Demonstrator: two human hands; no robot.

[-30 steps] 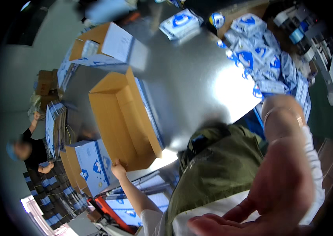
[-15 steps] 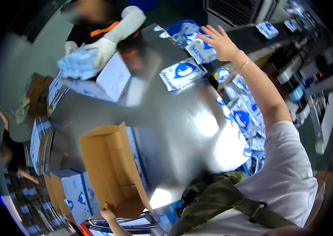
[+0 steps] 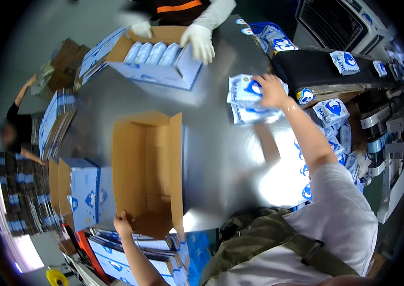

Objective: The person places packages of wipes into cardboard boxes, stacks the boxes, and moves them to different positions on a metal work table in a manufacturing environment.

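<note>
My left hand (image 3: 123,224) grips the near left edge of an open, upright brown cardboard box (image 3: 137,162), whose inside holds nothing visible. At the right of the metal table, my right hand (image 3: 272,91) lies over a white-and-blue soft pack (image 3: 245,87), fingers curled onto it. That pack sits on top of another similar pack (image 3: 254,116). The right palm hides part of the upper one.
Across the table, a co-worker's gloved hands (image 3: 198,43) touch a box of packs (image 3: 156,74). A black conveyor (image 3: 307,64) carries packs at right, above a heap of packs (image 3: 333,114). Folded cartons (image 3: 59,124) stand left; more cartons (image 3: 116,260) lie below.
My right hand has come down from near the conveyor's end onto the packs on the table. The view has shifted. The co-worker's bundle of packs is now inside their box.
</note>
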